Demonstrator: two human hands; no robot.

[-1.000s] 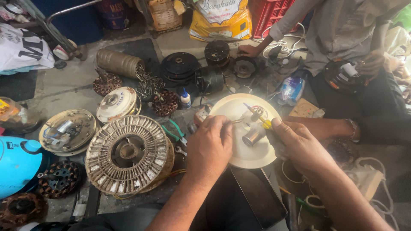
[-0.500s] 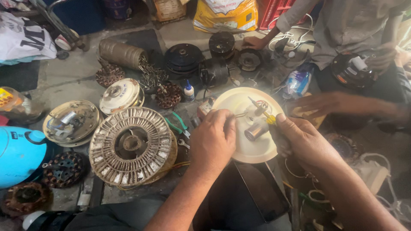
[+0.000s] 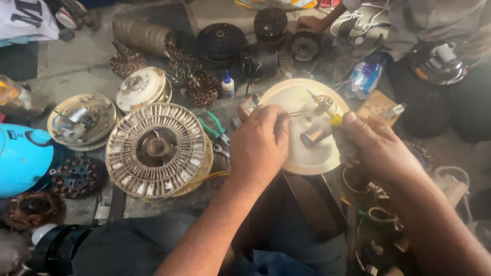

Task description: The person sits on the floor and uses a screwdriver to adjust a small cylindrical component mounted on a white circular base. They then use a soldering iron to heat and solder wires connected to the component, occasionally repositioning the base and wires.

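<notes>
A cream round fan motor cover [image 3: 307, 158] lies in front of me, with a grey cylinder-shaped capacitor [image 3: 315, 134] resting on it. My left hand [image 3: 260, 145] sits on the cover's left side, fingers pinched on thin wires near the capacitor. My right hand [image 3: 376, 148] is at the cover's right edge and grips a small yellow-handled tool [image 3: 332, 116], its metal tip pointing up-left over the cover.
A large wound fan stator [image 3: 158, 150] lies to the left, green pliers [image 3: 215, 128] beside it. Other motor covers [image 3: 82, 120], copper windings [image 3: 202, 88], a glue bottle [image 3: 228, 84] and a blue container [image 3: 23, 158] surround them. Another person sits at the upper right, hand [image 3: 312, 23] on parts.
The camera has dipped closer, so the cover and both hands look larger. My hands stay on the cover, with the tool still over its middle.
</notes>
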